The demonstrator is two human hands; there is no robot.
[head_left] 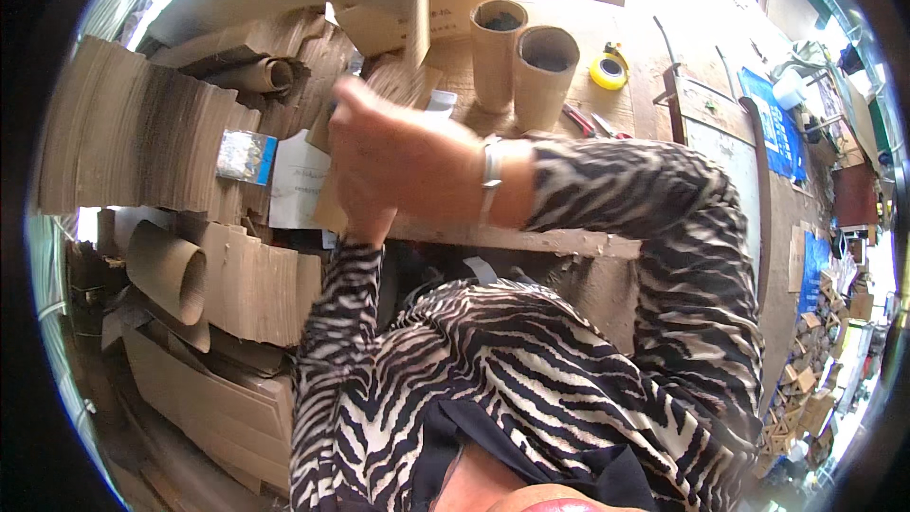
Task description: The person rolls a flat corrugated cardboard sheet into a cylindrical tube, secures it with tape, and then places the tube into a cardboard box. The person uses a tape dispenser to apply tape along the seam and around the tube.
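My right hand [409, 154] reaches across to the left, blurred by motion, with a pale band at its wrist. It looks closed, but its fingers are turned away, and what they hold cannot be made out. My left hand [368, 221] lies beneath it, mostly covered, so its fingers are hidden. Smeared brown cardboard pieces [396, 82] show just beyond the hands. A white sheet with writing [296, 192] lies left of them. Two upright cardboard tubes [494, 62] stand on the wooden table [578, 19] past my right wrist.
Tall stacks of cardboard [133, 128] crowd the left, with a loose tube [180, 275] among them. A yellow tape roll [609, 70] and red-handled scissors [580, 119] lie to the right of the tubes. Small wooden blocks [801, 398] are heaped at the far right.
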